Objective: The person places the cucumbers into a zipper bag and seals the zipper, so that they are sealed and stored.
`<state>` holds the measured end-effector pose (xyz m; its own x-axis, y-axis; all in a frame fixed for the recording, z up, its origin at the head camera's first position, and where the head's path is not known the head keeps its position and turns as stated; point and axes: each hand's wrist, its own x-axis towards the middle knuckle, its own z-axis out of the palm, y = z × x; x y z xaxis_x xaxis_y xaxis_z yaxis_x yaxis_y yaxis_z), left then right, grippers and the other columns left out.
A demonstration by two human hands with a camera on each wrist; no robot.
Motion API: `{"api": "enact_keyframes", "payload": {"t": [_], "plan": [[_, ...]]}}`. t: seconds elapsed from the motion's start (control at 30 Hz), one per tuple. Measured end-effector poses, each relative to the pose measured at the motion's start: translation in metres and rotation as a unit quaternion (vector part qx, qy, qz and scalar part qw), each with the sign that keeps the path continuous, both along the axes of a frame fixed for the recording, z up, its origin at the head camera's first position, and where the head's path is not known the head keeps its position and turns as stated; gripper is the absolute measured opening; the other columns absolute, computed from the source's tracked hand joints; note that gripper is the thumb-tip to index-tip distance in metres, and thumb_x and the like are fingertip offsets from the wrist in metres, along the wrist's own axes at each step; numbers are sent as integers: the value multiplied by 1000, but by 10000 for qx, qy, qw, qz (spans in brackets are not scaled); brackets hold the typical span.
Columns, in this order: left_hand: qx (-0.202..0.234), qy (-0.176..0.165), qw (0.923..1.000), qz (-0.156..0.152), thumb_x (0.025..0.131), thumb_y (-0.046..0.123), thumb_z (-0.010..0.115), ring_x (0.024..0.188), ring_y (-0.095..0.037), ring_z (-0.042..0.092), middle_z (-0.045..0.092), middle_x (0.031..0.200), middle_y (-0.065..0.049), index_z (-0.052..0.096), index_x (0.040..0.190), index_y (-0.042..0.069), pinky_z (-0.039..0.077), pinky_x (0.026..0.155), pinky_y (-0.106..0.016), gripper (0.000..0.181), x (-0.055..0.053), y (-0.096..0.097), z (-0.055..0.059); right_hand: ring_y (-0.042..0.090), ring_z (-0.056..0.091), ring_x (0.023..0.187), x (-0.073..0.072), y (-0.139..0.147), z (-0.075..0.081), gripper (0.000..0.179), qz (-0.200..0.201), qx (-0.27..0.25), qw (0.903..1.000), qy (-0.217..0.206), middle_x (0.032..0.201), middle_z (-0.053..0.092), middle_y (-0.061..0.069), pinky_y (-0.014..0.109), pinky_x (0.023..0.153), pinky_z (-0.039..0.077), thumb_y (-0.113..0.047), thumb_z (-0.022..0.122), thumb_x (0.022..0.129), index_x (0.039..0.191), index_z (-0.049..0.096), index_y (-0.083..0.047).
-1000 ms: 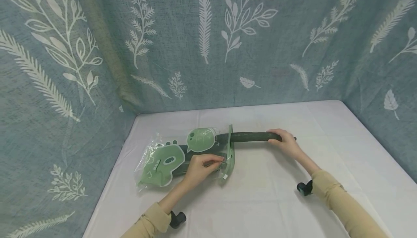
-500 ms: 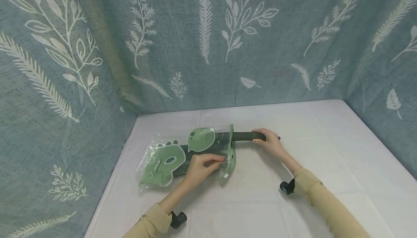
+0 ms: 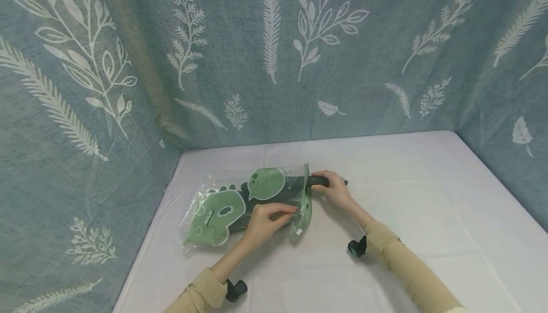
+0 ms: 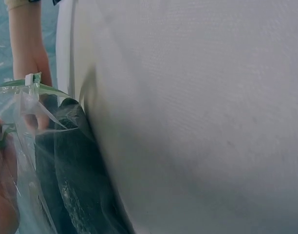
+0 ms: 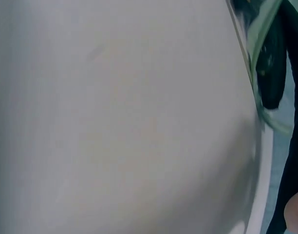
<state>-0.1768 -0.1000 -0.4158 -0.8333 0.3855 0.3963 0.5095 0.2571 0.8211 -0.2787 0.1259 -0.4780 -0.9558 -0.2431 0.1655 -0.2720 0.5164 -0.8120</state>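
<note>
A clear zip bag (image 3: 216, 218) with a green cartoon print lies on the table, its mouth facing right. Dark green cucumbers (image 4: 81, 170) show through the plastic. My left hand (image 3: 263, 222) pinches the bag's near side just behind the green mouth strip. My right hand (image 3: 335, 191) grips another cucumber (image 3: 318, 180) near its outer end, fingers close to the bag's mouth. Most of that cucumber is inside the bag, along the far side; a short tip sticks out past the hand. In the right wrist view, the held cucumber (image 5: 295, 141) runs beside one inside the bag (image 5: 273, 73).
A white cloth covers the table (image 3: 411, 199). Patterned blue-green curtains (image 3: 239, 65) enclose its back and sides. A small white zip slider (image 3: 298, 231) sits at the near end of the bag's mouth. Black wrist cameras (image 3: 357, 246) hang below both sleeves.
My right hand has moved left, pushing the cucumber deeper into the bag, so much less of it sticks out. The left hand has kept its pinch on the bag.
</note>
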Motion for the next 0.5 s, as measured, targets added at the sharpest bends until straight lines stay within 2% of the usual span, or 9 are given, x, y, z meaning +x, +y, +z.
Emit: {"api": "enact_keyframes", "payload": {"t": [0.27, 0.5], "plan": [[-72, -44, 10000, 20, 81, -9, 66, 93, -34, 69, 71, 98, -21, 70, 92, -9, 58, 85, -22, 11, 3, 0, 2, 39, 51, 123, 1, -23, -7, 40, -140, -162, 9997, -89, 124, 60, 23, 52, 108, 40, -10, 69, 84, 120, 58, 4], [-93, 12, 9999, 77, 80, -10, 66, 93, -33, 69, 72, 97, -20, 70, 91, -7, 58, 84, -22, 12, 5, -1, 3, 36, 51, 124, -1, -38, -8, 39, -140, -406, 9989, -176, 122, 62, 19, 52, 111, 37, -10, 70, 83, 119, 60, 0]]}}
